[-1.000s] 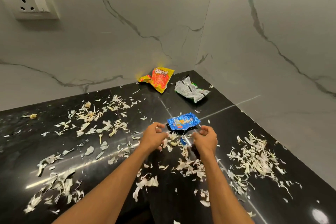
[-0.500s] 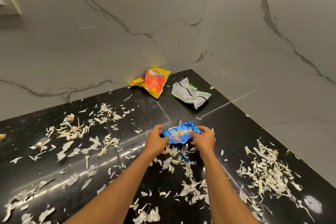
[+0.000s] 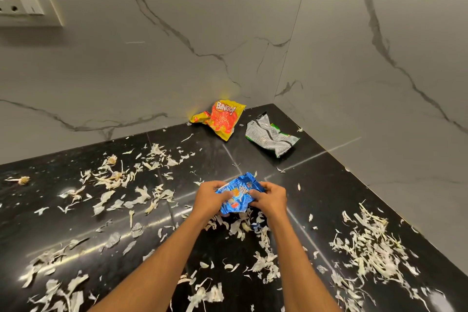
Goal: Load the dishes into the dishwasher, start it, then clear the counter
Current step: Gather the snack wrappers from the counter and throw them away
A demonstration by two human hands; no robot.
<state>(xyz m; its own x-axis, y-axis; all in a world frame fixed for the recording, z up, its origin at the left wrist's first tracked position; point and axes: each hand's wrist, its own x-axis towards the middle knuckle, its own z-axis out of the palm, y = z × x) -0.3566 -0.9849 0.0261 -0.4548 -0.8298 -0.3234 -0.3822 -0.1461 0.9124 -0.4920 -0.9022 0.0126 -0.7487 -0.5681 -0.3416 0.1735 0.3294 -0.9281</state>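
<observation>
- Leftward, across the black surface [image 3: 329,185]: pale peel scraps [image 3: 114,180] strewn loose. Better left for a sweep later than picked at with fingertips.
- Left hand [image 3: 211,197]: curled onto the near-left edge of the blue wrapper [image 3: 238,197], pinching it.
- Blue wrapper: crumpled, caught between both hands near the middle of the surface, over a small drift of scraps. Touching the surface or just lifted off it, cannot tell which.
- Probably the step in hand: bunching the wrapper up for removal. Squeeze inward from both edges, with the open end folded in to trap crumbs. Lift straight up rather than drag, to avoid spreading the scraps beneath.
- Right hand [image 3: 271,199]: fingers curled round the wrapper's right edge, likewise gripping.
- Once balled tight, pass it to one hand and free the other.
- Behind, against the wall: yellow packet [image 3: 222,119]. Just right of it and apart, a silver-and-green packet [image 3: 271,137] near the corner. Both untouched, likely next.
- Far right: thicker heap of scraps [image 3: 367,248] by the wall. Keep forearms out of it.
</observation>
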